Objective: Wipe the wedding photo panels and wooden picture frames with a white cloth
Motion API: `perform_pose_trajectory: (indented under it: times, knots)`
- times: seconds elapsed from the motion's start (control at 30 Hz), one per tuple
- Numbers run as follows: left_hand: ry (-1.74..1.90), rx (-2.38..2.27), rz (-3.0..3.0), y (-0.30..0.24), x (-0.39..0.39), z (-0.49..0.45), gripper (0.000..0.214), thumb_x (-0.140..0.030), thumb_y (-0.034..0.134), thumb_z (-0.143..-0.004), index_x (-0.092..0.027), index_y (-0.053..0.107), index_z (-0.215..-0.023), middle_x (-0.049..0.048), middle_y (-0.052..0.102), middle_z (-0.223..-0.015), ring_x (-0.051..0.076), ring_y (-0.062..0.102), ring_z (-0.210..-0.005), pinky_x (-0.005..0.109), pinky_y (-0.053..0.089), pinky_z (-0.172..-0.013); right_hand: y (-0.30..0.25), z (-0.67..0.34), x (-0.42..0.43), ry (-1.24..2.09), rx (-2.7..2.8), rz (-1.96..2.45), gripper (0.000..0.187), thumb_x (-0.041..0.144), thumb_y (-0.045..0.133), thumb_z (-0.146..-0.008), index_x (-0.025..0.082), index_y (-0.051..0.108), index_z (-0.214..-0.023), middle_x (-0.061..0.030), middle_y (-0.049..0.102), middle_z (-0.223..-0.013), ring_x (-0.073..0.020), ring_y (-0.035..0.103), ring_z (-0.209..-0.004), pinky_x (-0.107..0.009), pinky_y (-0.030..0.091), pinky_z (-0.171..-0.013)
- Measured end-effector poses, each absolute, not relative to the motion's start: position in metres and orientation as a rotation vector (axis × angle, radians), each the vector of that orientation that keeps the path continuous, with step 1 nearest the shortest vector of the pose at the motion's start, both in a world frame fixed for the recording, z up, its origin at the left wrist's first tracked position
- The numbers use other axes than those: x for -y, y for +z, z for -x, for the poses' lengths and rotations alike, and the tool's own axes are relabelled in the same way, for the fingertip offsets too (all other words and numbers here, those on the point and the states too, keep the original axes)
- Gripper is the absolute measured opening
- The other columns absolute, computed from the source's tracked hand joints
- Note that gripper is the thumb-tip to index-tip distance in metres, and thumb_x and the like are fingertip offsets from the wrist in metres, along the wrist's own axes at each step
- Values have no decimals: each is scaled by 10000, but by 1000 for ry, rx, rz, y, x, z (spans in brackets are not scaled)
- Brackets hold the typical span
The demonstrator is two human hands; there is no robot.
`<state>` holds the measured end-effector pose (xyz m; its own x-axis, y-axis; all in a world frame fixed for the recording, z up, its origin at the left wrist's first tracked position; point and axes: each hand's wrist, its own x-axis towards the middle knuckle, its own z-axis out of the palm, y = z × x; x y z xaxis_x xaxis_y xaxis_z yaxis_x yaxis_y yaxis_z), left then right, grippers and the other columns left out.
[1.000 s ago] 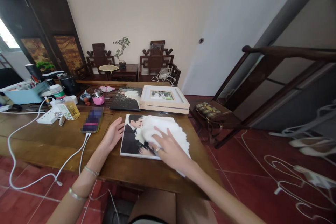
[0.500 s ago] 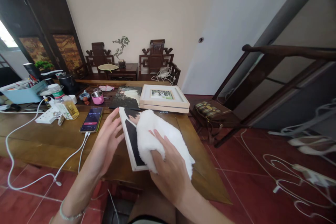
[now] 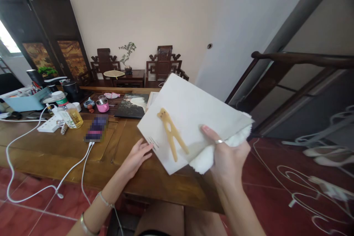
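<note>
My right hand (image 3: 228, 153) holds a photo panel (image 3: 190, 118) lifted off the wooden table (image 3: 69, 147), its white back turned toward me. A tan stand piece (image 3: 173, 134) lies along that back. The same hand also grips a fluffy white cloth (image 3: 206, 156) under the panel. My left hand (image 3: 136, 155) has its fingers spread and touches the panel's lower left corner, just above the table.
A dark photo print (image 3: 132, 105) lies further back on the table, partly hidden by the lifted panel. A phone (image 3: 96, 128) on a white cable, a power strip (image 3: 49, 123), an oil bottle (image 3: 70, 112) and a pink cup (image 3: 103, 104) stand at the left. Stair railing (image 3: 290, 81) rises at the right.
The panel lay face up under the cloth, was tipped up on edge, and now is turned over in the air showing its back. My left hand dropped to its lower corner.
</note>
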<state>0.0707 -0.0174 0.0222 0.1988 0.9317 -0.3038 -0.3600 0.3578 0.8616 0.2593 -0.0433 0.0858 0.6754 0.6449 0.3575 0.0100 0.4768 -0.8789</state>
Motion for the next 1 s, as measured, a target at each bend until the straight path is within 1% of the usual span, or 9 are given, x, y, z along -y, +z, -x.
perform_pose_trajectory:
  times: [0.17,0.37,0.43,0.53,0.67,0.73,0.8,0.87,1.0]
  knots:
    - [1306,-902,-721,26,21,-81,355,-300,616,-800,-131,568,-1108,135,617,-1173,251,596,-1061,357,477,-927,57,-259,41,741,557,992,571,290,717,-668,174,527,-1195,-77,641,-1119,-235,609,-1007,-395,511,-871]
    - [1300,-1021,-637,32,13,-61,302,-272,564,-834,-140,562,-1106,108,693,-1015,230,672,-888,330,537,-792,36,-272,53,994,386,1120,546,408,724,-631,157,595,-1098,-101,641,-1120,-273,617,-993,-355,554,-785]
    - [1261,-1065,-612,32,8,-51,302,-265,559,-835,-123,562,-1101,107,713,-928,222,691,-786,330,548,-739,37,-284,54,869,305,1181,555,444,722,-612,141,607,-1062,-113,627,-1139,-283,617,-987,-369,549,-784]
    - [1199,-1091,-628,29,1,-40,322,-278,583,-817,-98,572,-1084,106,721,-819,213,691,-642,328,551,-654,43,-308,53,406,365,1220,530,408,734,-595,156,606,-1043,-101,615,-1146,-267,605,-998,-380,511,-828]
    - [1125,-1098,-667,24,-3,-34,291,-258,570,-822,-98,586,-1065,89,720,-763,197,675,-565,300,535,-578,47,-342,50,-87,1026,1528,169,332,649,-673,207,609,-779,-79,660,-765,-262,628,-745,-400,500,-711]
    - [1094,-1105,-665,22,-4,-35,272,-241,560,-826,-90,593,-1049,86,718,-745,193,673,-564,287,527,-563,46,-350,47,-180,1565,1585,36,217,533,-698,227,568,-703,-81,641,-711,-274,619,-740,-404,495,-677]
    - [1063,-1090,-661,21,-5,-35,271,-232,563,-819,-84,593,-1044,86,716,-740,196,672,-569,286,523,-555,43,-349,41,-195,2011,1463,213,97,439,-652,220,576,-760,-123,656,-956,-293,595,-948,-424,490,-765]
    - [1042,-1081,-663,21,-7,-34,280,-235,581,-803,-82,593,-1037,86,713,-732,197,668,-563,288,521,-549,37,-340,34,-192,2264,1307,361,23,399,-604,195,596,-854,-137,547,-1241,-287,481,-1169,-463,434,-914]
    - [1019,-1111,-696,22,-17,-31,261,-250,621,-772,-86,602,-974,76,702,-685,182,650,-527,272,509,-519,22,-318,24,-185,2462,1197,476,-41,390,-555,136,624,-929,-167,449,-1350,-289,329,-1294,-516,310,-1036]
